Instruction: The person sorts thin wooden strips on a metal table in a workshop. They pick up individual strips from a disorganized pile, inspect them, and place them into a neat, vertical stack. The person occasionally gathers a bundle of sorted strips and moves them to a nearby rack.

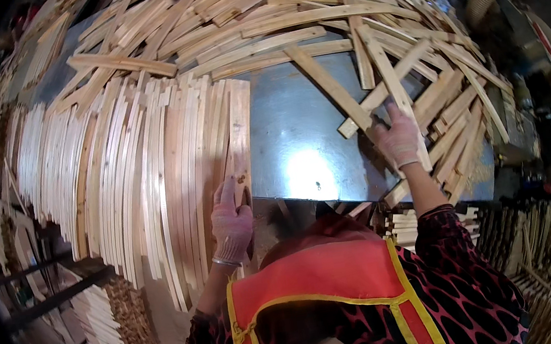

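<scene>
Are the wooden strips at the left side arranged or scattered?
Arranged: these wooden strips run side by side, roughly parallel; the left hand is at their right edge.

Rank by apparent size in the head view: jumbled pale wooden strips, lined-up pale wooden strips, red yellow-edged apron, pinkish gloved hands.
1. Jumbled strips
2. Lined-up strips
3. Apron
4. Left hand and right hand, too alike to rank

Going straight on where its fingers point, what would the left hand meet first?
Likely the wooden boards at the row's right end, which the left hand may be touching; depth is unclear.
</scene>
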The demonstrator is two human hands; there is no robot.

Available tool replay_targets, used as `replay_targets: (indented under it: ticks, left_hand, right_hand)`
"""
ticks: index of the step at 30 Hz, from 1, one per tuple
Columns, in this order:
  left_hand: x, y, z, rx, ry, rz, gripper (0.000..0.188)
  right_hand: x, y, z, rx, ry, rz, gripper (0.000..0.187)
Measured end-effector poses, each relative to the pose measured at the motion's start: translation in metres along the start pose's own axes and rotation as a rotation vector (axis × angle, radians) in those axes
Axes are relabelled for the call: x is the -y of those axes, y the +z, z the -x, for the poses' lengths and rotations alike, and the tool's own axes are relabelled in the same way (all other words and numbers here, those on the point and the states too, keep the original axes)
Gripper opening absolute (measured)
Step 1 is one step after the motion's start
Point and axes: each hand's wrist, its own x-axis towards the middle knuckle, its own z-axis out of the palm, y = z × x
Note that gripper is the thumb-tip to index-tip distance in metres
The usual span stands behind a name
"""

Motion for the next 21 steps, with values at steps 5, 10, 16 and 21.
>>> replay_targets:
  ticks: [5,10,16,21]
  left_hand:
    - [0.006,-0.006,0.002,0.088,-0.094,0.184,0.072]
    - [0.009,0.015,-0.019,0.125,-0.127,0.274,0.079]
    - [-0.061,0.034,-0.048,0.047,-0.211,0.633,0.072]
    - [-0.095,0.112,-0.115,0.036,-0.043,0.757,0.070]
  right_hand:
    - [0.017,0.010,0.048,0.432,0.237,-0.111,0.071]
    - [0.057,-0.002,0.083,0.608,0.274,-0.758,0.054]
    - [0.124,0.023,0.134,0.559,-0.120,-1.155,0.081]
    - [0.132,0.026,0.080,0.966,-0.139,-1.478,0.058]
